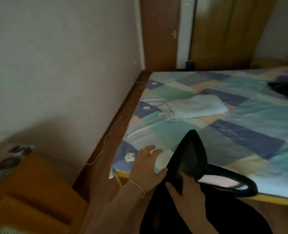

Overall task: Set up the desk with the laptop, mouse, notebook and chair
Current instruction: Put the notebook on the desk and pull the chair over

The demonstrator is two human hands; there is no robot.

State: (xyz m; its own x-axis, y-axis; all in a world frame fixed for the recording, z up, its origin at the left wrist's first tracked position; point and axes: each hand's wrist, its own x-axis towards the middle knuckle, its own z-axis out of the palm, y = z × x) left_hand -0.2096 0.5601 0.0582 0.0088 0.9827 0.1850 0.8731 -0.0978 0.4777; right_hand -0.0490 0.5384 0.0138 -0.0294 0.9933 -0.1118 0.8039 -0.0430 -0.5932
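The view is blurred by motion. A black flat slab, seemingly the laptop [188,156], stands tilted on edge over the near corner of the bed. My right hand [187,193] grips its lower edge from below. Under it lies a black bag [173,222], whose curved black rim [241,179] loops out over the bed edge. My left hand [146,168] is spread just left of the slab, fingers straight and the thumb close to its edge. No mouse, notebook or chair shows in this view.
A bed [232,132] with a patchwork cover fills the right, with a folded pale-blue cloth [195,107] and a dark item [284,86] on it. A white cable [109,132] runs along the wall gap. Orange wooden furniture [30,191] stands at lower left. A door [160,31] is behind.
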